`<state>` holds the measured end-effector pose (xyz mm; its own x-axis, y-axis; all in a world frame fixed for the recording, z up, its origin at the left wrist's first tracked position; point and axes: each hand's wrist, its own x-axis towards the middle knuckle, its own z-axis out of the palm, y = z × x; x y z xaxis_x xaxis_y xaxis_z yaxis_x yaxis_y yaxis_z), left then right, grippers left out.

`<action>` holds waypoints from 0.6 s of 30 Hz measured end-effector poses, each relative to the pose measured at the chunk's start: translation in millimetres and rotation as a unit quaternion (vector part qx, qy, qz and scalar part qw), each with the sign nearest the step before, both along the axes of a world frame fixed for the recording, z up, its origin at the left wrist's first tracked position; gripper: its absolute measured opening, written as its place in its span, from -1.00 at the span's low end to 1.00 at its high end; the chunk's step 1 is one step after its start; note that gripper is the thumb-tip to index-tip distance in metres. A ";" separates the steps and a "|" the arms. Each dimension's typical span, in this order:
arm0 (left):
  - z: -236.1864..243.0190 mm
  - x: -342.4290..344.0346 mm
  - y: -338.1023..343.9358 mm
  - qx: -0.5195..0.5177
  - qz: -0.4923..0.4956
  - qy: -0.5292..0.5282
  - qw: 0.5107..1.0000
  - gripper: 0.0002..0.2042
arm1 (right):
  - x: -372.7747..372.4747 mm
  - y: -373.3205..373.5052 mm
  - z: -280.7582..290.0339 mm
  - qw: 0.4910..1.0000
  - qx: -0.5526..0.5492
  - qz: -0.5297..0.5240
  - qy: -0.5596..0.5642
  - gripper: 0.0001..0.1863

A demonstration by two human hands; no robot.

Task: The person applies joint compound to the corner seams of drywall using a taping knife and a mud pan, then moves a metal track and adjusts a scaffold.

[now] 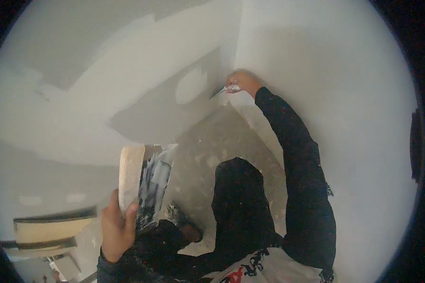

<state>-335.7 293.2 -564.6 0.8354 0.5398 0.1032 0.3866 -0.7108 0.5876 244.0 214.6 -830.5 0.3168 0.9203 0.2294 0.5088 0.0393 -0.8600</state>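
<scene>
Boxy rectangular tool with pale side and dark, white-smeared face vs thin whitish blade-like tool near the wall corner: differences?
Position: the boxy tool is lower left in the left grip; the blade-like tool is farther forward in the right grip.
Visible size: the boxy tool shows a broad face; the blade-like tool shows only a small sliver.
Shared: both are held, with white showing on each.

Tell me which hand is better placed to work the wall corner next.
Probably the right hand: it grips a white-smeared tool near the wall corner, while the left hand is lower, farther away and occupied with a smeared mud pan.
</scene>
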 end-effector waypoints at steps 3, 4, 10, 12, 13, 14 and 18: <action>-8.4 -5.8 -1.2 -0.002 -0.002 0.004 1.000 -0.61 | 10.7 -22.3 44.1 0.984 -0.006 0.055 -0.167 -0.73; -11.3 -12.7 -1.2 0.058 -0.001 0.012 0.998 -0.59 | 5.6 -24.3 49.9 0.994 -0.017 0.043 -0.095 -0.74; -44.8 -23.6 9.6 0.004 -0.061 -0.096 0.994 -0.57 | -8.4 -40.6 115.9 0.974 -0.102 -0.028 -0.201 -0.76; -54.9 -28.1 18.5 0.003 -0.066 -0.096 0.993 -0.57 | -14.7 -39.0 143.7 0.980 -0.182 -0.079 -0.030 -0.76; -54.2 -37.3 24.1 0.023 -0.051 -0.069 0.996 -0.57 | -40.5 -19.3 173.3 0.960 -0.114 -0.002 -0.256 -0.75; -58.1 -44.0 28.8 0.028 -0.045 -0.064 0.997 -0.57 | -63.1 -13.5 200.4 0.880 -0.039 0.062 -0.469 -0.75; -62.8 -31.1 20.4 0.043 -0.052 -0.118 0.991 -0.57 | -73.5 -49.7 255.4 0.890 -0.044 0.070 -0.449 -0.75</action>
